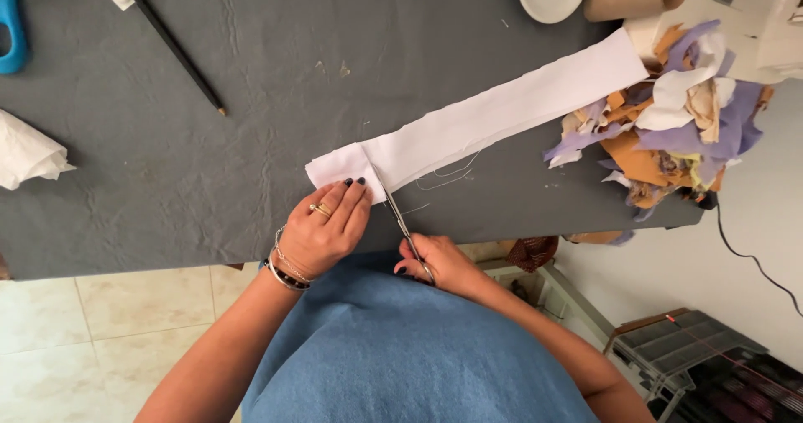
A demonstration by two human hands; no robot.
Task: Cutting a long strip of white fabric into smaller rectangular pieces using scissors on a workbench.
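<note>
White fabric strip (493,113) lies flat on grey table (167,164); light, limp, shifts easily. Left hand (326,230) presses near end flat, fingers together. Right hand (435,260) grips scissors (400,214), blades entering strip beside left fingertips.

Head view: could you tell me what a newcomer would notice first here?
A long white strip lies slanted across the grey table. The left hand presses its near end while the right hand cuts it with scissors. Colourful scraps pile at the right edge.
</note>
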